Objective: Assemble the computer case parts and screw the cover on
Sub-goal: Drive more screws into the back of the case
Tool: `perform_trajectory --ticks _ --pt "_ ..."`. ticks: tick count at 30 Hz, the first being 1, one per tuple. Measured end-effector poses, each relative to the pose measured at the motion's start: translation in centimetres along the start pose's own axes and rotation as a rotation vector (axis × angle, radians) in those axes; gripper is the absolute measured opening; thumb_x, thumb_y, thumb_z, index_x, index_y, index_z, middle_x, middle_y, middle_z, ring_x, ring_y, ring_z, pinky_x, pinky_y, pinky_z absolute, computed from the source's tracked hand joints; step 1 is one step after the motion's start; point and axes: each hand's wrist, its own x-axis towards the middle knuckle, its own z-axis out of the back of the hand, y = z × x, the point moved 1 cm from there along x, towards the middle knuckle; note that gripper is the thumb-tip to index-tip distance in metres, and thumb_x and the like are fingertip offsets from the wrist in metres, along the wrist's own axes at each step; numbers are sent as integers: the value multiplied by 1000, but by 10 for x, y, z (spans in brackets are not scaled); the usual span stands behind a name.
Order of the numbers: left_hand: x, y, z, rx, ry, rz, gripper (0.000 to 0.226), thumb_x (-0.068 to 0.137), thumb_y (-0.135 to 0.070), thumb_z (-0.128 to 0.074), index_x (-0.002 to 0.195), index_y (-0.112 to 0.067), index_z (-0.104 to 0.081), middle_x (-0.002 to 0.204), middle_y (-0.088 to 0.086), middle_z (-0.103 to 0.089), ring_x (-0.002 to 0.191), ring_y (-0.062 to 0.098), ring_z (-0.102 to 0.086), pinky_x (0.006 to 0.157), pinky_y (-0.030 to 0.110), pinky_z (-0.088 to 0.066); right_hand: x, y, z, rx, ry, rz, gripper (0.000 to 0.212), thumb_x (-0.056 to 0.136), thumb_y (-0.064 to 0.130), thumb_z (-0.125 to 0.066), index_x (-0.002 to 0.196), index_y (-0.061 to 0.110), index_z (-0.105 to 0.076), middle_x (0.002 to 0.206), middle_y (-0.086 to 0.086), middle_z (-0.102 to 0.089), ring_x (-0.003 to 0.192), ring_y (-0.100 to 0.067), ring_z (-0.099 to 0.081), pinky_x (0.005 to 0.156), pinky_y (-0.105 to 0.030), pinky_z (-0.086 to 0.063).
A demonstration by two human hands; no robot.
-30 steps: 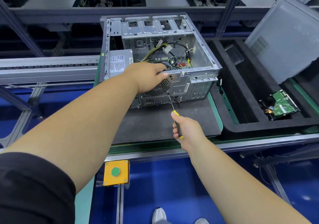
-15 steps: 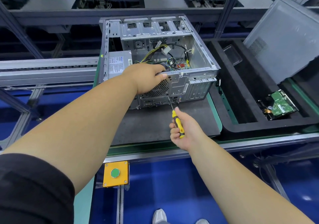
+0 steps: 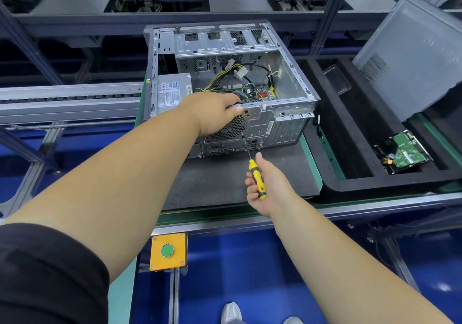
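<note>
Gripping the near top edge of one open computer case (image 3: 280, 103) at frame centre, the left hand (image 3: 212, 113) covers part of its rear fan grille. Right of it, the right hand (image 3: 267, 186) loosely curls around one yellow screwdriver (image 3: 256, 176), tip touching the rear panel; one grey cover (image 3: 410, 56) leans upper right, above one hard drive (image 3: 405, 150). Since a second ago the screwdriver handle shows more in the palm.

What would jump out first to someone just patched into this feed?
The open computer case in the middle of the dark mat, its side off and cables showing, with the left hand gripping its near top edge. Just below, the right hand holds a yellow screwdriver, tip at the case's rear panel. To the right, a grey side cover leans over a black tray where a hard drive lies.
</note>
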Motion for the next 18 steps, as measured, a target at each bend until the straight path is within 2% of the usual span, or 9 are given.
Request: perform_trajectory --ticks 3,5,8,10,12,15,18 --pt "0 0 0 3 2 7 44 100 -56 -27 133 -35 -47 116 0 -65 111 28 -57 73 31 -34 -3 0 3 -61 -52 106 29 83 41 -78 87 14 -66 68 -1 -56 48 -10 -44 44 -19 -37" --pt "0 0 0 6 2 6 44 100 -56 -27 134 -35 -47 116 0 -65 110 28 -57 72 31 -34 -4 1 4 -131 -75 137 32 90 45 -69 84 14 -67 65 2 -61 50 -10 -45 45 -19 -37" --pt "0 0 0 1 2 1 45 100 -56 -27 134 -35 -46 117 1 -65 110 28 -57 72 31 -35 -4 5 2 -200 -92 89 51 100 53 -45 84 12 -71 56 4 -64 47 -8 -43 43 -18 -36" --pt "0 1 -1 -9 -2 2 45 100 -56 -27 134 -36 -47 117 0 -65 111 28 -56 74 31 -36 -2 6 1 -171 -53 48 57 102 53 -39 87 10 -74 53 2 -62 42 -7 -42 39 -17 -35" --pt "0 1 -1 -14 -6 2 44 100 -56 -28 133 -36 -48 116 0 -65 111 28 -57 74 31 -36 0 5 0 -94 0 28 56 99 55 -46 89 7 -72 56 -1 -60 38 -7 -41 36 -18 -33" --pt "0 1 -1 -14 -3 0 44 100 -56 -28 133 -36 -47 116 0 -65 110 28 -57 74 31 -36 -1 1 1 -45 -6 66 35 86 45 -73 88 11 -65 67 -3 -55 42 -10 -42 39 -20 -35" --pt "0 1 -1 -11 -3 1 43 100 -56 -27 132 -36 -48 114 0 -65 109 28 -57 73 31 -34 -3 -1 4 -90 -58 143 26 85 37 -76 84 13 -67 67 -2 -57 47 -11 -46 45 -21 -40"
